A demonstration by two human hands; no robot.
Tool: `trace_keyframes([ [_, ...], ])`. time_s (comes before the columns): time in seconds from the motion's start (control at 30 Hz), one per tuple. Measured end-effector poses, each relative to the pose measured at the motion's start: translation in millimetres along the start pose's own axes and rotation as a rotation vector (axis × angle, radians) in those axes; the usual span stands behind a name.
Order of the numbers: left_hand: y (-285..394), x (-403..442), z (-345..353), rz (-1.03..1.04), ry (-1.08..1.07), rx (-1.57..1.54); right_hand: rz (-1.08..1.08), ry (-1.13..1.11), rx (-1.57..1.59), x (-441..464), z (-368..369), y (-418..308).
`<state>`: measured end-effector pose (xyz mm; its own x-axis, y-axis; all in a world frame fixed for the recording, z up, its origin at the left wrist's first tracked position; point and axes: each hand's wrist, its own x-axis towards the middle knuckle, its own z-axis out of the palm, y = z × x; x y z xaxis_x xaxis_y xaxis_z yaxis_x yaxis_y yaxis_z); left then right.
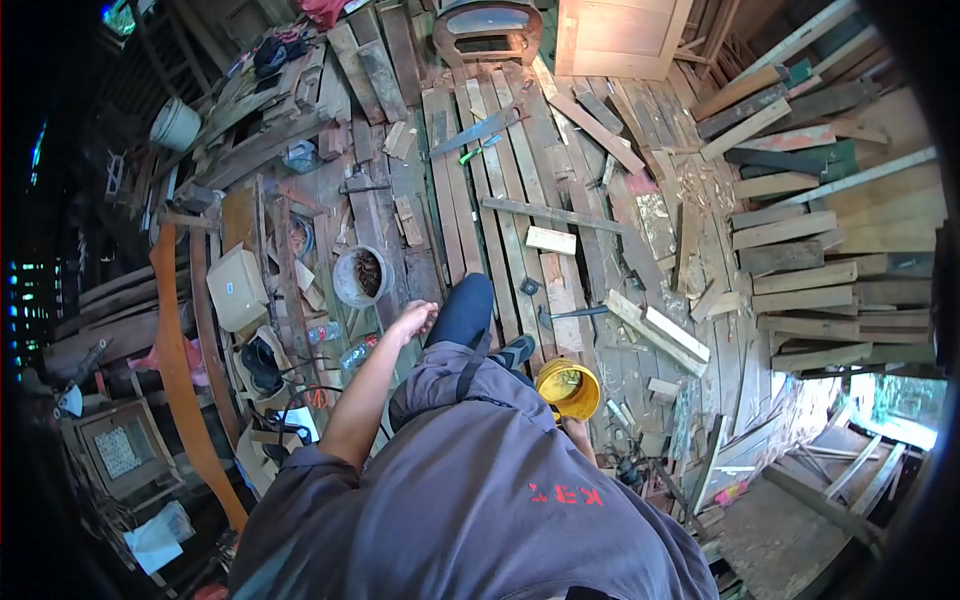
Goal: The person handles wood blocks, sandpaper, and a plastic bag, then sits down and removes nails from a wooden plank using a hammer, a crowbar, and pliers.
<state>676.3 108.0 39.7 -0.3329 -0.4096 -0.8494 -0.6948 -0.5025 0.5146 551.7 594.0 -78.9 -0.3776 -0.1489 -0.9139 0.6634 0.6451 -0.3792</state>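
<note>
The yellow bucket, lower centre, is judged lifted and not yet set down, the adjacent right hand's grip indeterminable, the left hand's fingers curled together, centre.

The plank floor bears a saw at the upper middle of the frame, a pale wood block and a hammer near the centre, and wood shavings scattered right of centre among loose boards.
</note>
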Motion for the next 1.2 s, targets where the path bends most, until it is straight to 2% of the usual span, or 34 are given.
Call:
trace_keyframes([
  [0.07, -8.3, 12.8, -2.4, 0.000, 0.036, 0.004, -0.032, -0.005, -0.054, -19.6, -5.8, -17.8],
  [0.17, -2.7, 15.9, -14.1, 0.014, 0.082, -0.005, 0.065, 0.024, -0.086, -20.8, -15.8, -53.4],
  [0.23, -4.0, 29.9, -23.3, -0.001, 0.102, -0.003, 0.149, 0.089, 0.025, -0.1, -21.0, -70.2],
  [0.43, 6.1, 86.2, -46.9, -0.128, 0.098, -0.120, -0.020, 0.159, 0.170, 32.1, -19.9, -154.4],
  [0.5, 20.3, 114.7, -52.4, -0.165, 0.119, -0.180, -0.049, 0.157, 0.097, 43.6, -11.0, -197.7],
  [0.7, 111.7, 199.5, -84.4, -0.072, 0.138, -0.260, -0.139, 0.063, 0.142, 79.4, 57.0, -360.2],
  [0.77, 161.6, 214.3, -104.9, -0.024, 0.148, -0.230, -0.145, 0.013, 0.102, 89.0, 87.0, -423.7],
  [0.9, 217.5, 234.4, -147.5, 0.027, 0.116, -0.326, -0.174, -0.091, -0.072, 111.9, 135.7, -534.6],
  [0.97, 238.5, 238.0, -169.7, 0.061, 0.125, -0.332, -0.248, -0.089, -0.137, 92.4, 161.2, -602.6],
  [1.1, 259.9, 242.3, -206.2, 0.080, 0.182, -0.557, -0.356, -0.097, -0.196, 92.4, 179.0, -688.9],
  [1.2, 246.4, 260.4, -223.0, 0.107, 0.196, -0.786, -0.377, -0.092, -0.255, 92.4, 187.2, -735.9],
])
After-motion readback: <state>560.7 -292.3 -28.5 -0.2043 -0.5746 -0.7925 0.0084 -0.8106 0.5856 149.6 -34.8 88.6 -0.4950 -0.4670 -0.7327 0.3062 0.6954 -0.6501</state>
